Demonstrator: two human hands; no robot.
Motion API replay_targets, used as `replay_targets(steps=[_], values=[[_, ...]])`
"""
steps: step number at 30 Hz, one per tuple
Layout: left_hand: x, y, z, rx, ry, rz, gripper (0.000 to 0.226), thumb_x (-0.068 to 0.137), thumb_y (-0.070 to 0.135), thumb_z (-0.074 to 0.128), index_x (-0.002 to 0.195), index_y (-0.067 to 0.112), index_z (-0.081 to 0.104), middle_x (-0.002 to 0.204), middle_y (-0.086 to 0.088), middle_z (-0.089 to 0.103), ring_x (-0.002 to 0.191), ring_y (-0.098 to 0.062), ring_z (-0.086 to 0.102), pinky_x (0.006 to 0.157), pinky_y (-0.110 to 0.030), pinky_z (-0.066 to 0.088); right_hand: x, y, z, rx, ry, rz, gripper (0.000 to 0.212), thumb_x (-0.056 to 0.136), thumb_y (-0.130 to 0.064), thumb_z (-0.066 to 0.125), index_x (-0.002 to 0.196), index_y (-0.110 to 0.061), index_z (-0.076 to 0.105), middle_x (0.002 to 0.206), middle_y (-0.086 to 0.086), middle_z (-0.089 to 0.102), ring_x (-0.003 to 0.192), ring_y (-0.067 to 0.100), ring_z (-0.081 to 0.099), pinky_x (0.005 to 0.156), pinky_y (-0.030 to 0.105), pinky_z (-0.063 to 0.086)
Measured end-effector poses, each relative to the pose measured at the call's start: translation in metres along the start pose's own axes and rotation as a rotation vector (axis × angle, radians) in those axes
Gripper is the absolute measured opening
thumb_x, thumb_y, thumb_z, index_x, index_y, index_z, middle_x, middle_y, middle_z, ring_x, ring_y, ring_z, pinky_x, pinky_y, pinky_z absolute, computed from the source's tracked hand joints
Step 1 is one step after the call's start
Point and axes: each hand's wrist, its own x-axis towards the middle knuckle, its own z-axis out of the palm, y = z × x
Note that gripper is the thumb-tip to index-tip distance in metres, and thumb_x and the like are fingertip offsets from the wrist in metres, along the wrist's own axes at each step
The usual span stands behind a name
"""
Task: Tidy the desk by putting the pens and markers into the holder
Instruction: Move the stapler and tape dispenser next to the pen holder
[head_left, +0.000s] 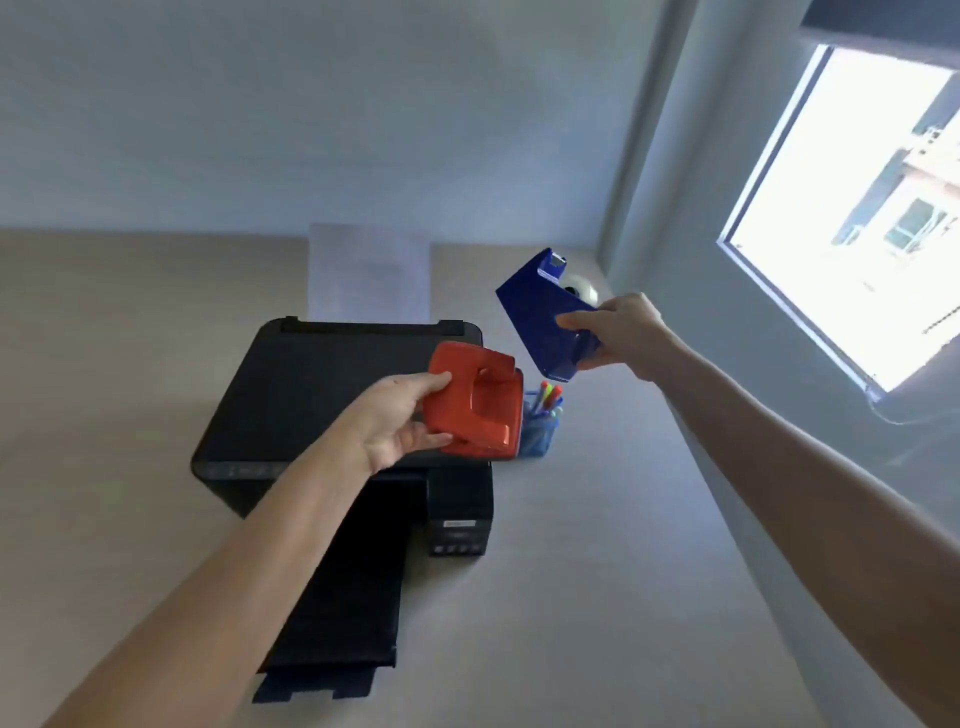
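Here, in the head view, both hands are raised above the desk (597, 571), each gripping something that is not a pen. The left hand (397, 421) holds an orange hole punch (475, 408), thumb on top and fingers curled beneath its near edge, above the right part of a black printer (311, 405). The right hand (621, 335) clamps a blue tape dispenser (545, 312) at its lower end, thumb pressed on the near face and fingers wrapped behind; the dispenser tilts up and away, with its cutter end highest.

The blue mesh holder (540, 434) stands on the desk just beside the printer's right side, partly hidden behind the punch. Several pens and markers (548, 397) already sit in it, long axes near upright and leaning slightly right, orange and red caps pointing up. No loose pen shows anywhere on the visible desk.

Judged from this, the pen-gathering looks largely done, and the step in hand seems to be clearing the larger desk items. The next move likely calls for setting both down on bare desk near the holder without knocking it, since the punch hangs very close above its rim.
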Motion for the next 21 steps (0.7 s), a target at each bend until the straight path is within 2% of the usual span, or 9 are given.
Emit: replay_targets(steps=[3,6,9,11,13,15,17,19,21], values=[[0.022,-0.037,0.071,0.047,-0.05,-0.093,0.009,0.095,0.021,0.054,0.095,0.014,0.061,0.087,-0.005,0.066,0.08,-0.02,0.065,0.068,-0.035,0.053,0.004,0.055,-0.04,0.014,0.085,0.108,0.038,0.065,-0.022,0.085,0.087,0.005,0.07,0.088,0.022,0.073,0.069,0.039,0.073,0.071,0.045,0.062],[0.047,-0.084,0.119,0.074,-0.032,-0.224,0.011,0.097,0.022,0.049,0.103,0.015,0.056,0.088,-0.005,0.063,0.091,-0.026,0.062,0.069,-0.037,0.051,0.007,0.106,-0.054,0.036,0.123,0.207,0.039,0.065,-0.023,0.084,0.09,0.003,0.07,0.091,0.021,0.072,0.066,0.038,0.073,0.069,0.045,0.063],[0.081,-0.136,0.139,0.097,0.059,-0.328,0.016,0.097,0.02,0.046,0.103,0.009,0.057,0.093,-0.012,0.066,0.081,-0.027,0.064,0.074,-0.04,0.054,0.012,0.148,-0.054,0.019,0.143,0.284,0.036,0.065,-0.023,0.082,0.089,0.0,0.067,0.085,0.014,0.069,0.058,0.036,0.072,0.068,0.048,0.062],[0.111,-0.169,0.137,0.105,0.142,-0.34,0.029,0.09,0.016,0.047,0.116,0.007,0.058,0.105,-0.018,0.069,0.087,-0.034,0.069,0.081,-0.05,0.057,0.012,0.169,-0.045,-0.004,0.147,0.307,0.027,0.068,-0.02,0.079,0.084,-0.002,0.066,0.078,0.012,0.068,0.048,0.028,0.069,0.057,0.039,0.063],[0.131,-0.186,0.137,0.079,0.189,-0.341,0.034,0.09,0.014,0.045,0.12,0.005,0.057,0.109,-0.02,0.069,0.091,-0.038,0.069,0.077,-0.059,0.057,0.014,0.187,-0.03,-0.023,0.152,0.317,0.023,0.071,-0.018,0.075,0.085,-0.001,0.067,0.078,0.015,0.069,0.043,0.022,0.065,0.041,0.027,0.056],[0.136,-0.189,0.141,0.062,0.269,-0.313,0.025,0.096,0.016,0.041,0.115,0.007,0.054,0.11,-0.018,0.067,0.094,-0.037,0.068,0.076,-0.053,0.058,0.019,0.204,-0.013,-0.057,0.175,0.312,0.021,0.071,-0.018,0.073,0.08,-0.001,0.066,0.078,0.015,0.067,0.053,0.027,0.067,0.046,0.032,0.059],[0.147,-0.196,0.141,0.066,0.317,-0.283,0.027,0.098,0.023,0.039,0.117,0.01,0.053,0.111,-0.015,0.066,0.098,-0.036,0.067,0.081,-0.051,0.058,0.023,0.218,0.004,-0.121,0.193,0.296,0.019,0.071,-0.02,0.071,0.076,-0.004,0.062,0.08,0.015,0.066,0.066,0.03,0.066,0.054,0.033,0.057],[0.159,-0.206,0.137,0.096,0.344,-0.261,0.035,0.096,0.028,0.04,0.123,0.013,0.054,0.113,-0.015,0.067,0.098,-0.034,0.067,0.087,-0.052,0.056,0.024,0.227,0.019,-0.172,0.204,0.287,0.022,0.074,-0.02,0.069,0.082,-0.002,0.061,0.087,0.015,0.064,0.072,0.029,0.061,0.059,0.033,0.052],[0.172,-0.219,0.131,0.142,0.376,-0.24,0.034,0.094,0.029,0.038,0.118,0.015,0.059,0.11,-0.015,0.069,0.093,-0.03,0.067,0.09,-0.048,0.056,0.024,0.235,0.031,-0.213,0.216,0.27,0.031,0.077,-0.02,0.069,0.096,0.002,0.058,0.095,0.019,0.064,0.082,0.034,0.062,0.068,0.036,0.052]])
